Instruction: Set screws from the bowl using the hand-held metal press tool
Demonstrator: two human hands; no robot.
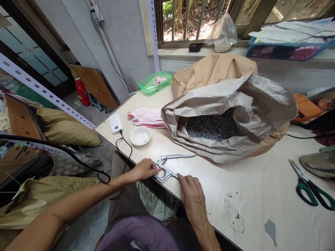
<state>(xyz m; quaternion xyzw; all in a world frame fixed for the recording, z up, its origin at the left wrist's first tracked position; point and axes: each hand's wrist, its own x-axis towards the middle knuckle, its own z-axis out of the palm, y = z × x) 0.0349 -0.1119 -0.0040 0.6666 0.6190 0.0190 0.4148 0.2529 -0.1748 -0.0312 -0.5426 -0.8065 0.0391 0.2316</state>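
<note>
Silver hand pliers (167,173) with a coiled spring and a round-throated jaw lie at the table's front edge, handles spread apart. My left hand (144,169) is at the jaw end, thumb and fingers pinched together; what they hold is too small or hidden to name. A tiny red spot (159,169) shows beside those fingertips. With the fingertips of my right hand (193,195) I grip the end of the lower handle. Just beyond my left hand sits a small white bowl (140,136) with a little something at its bottom.
A large open sack (204,101) holds many small dark metal pieces (213,126). Behind the bowl are a white power bank (115,123) with a cable, a pink-striped cloth (146,117) and a green basket (155,83). Scissors (311,188) lie at the right.
</note>
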